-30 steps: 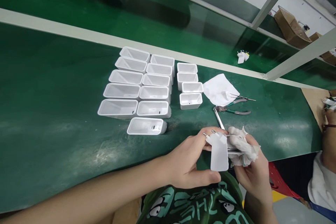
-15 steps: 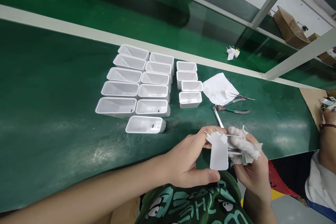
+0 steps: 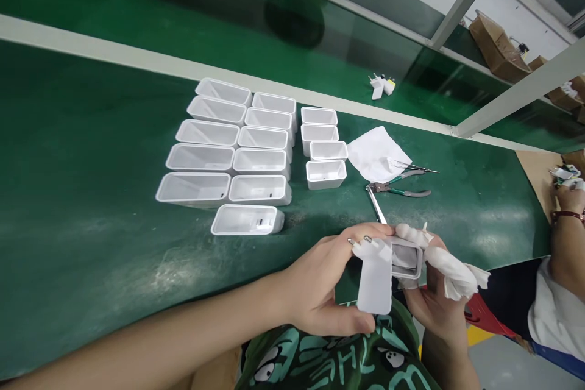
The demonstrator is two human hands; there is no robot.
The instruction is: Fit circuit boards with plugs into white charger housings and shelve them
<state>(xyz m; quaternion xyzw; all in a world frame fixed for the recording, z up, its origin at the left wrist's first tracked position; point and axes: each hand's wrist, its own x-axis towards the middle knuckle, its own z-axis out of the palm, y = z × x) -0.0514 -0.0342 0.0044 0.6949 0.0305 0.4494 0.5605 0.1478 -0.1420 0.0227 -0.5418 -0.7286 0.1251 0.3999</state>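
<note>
A white plastic case (image 3: 375, 280) with two metal pins at its upper end is gripped by my left hand (image 3: 320, 286), thumb at its lower end and fingers behind the pins. An open rectangular end (image 3: 406, 259) of the white housing faces my right hand (image 3: 434, 304). My right hand is closed on a crumpled white cloth (image 3: 452, 271), which is partly wrapped over its fingers, beside that opening. Metal tweezers (image 3: 375, 204) lie just beyond my left fingertips, next to pliers (image 3: 397, 187) with green and grey handles.
Rows of open white plastic cases (image 3: 198, 187) stand left of centre, with shorter ones (image 3: 326, 175) beside them. A white cloth (image 3: 377, 152) lies behind the pliers. At the right edge is another person's hand (image 3: 571, 198).
The crumpled cloth has come away from the housing's opening toward the right, uncovering its rim. The white case has shifted slightly left and down with my left hand.
</note>
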